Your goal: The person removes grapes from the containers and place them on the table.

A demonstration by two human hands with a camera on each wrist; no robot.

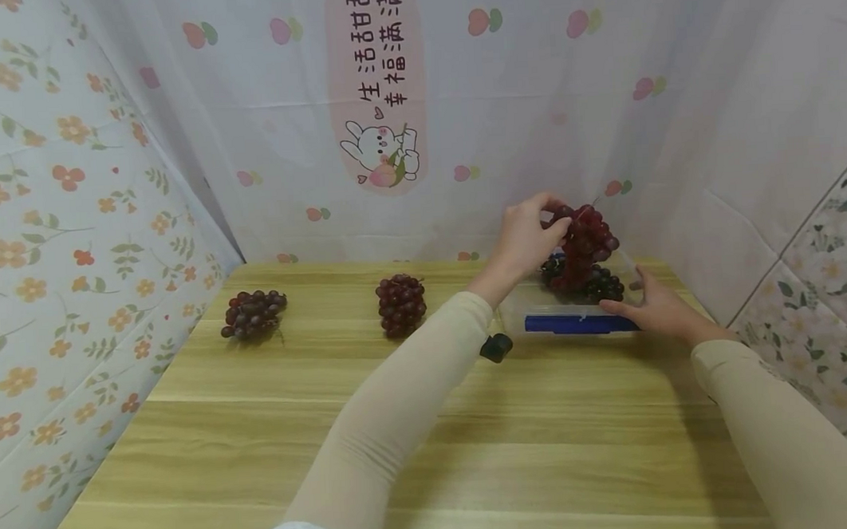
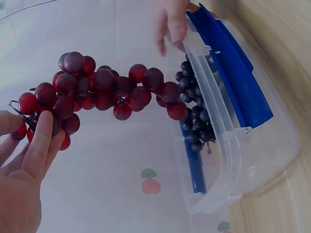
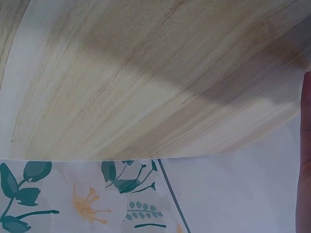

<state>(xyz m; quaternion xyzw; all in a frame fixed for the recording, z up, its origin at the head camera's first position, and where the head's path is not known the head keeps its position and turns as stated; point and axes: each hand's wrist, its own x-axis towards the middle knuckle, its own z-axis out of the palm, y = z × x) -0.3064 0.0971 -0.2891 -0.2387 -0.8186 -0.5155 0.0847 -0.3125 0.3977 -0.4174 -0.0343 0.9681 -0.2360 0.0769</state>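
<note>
My left hand [image 1: 526, 239] grips a bunch of red grapes [image 1: 589, 236] by its stem end. The bunch hangs down over a clear plastic box [image 2: 265, 160] with blue latches [image 1: 577, 323]. Dark, nearly black grapes [image 1: 604, 285] lie inside the box, overlapped by the tip of the red bunch in the head view. My right hand [image 1: 652, 308] holds the right end of the box, thumb at the near corner and fingers over the side. Only a sliver of a right finger [image 3: 305, 160] enters the right wrist view.
Two more grape bunches rest on the wooden table [image 1: 476, 453]: one [image 1: 400, 306] left of the box, another [image 1: 254, 314] near the far left corner. A small dark object [image 1: 496, 348] lies by the box's near left corner. Printed curtains [image 1: 257, 105] stand behind the table.
</note>
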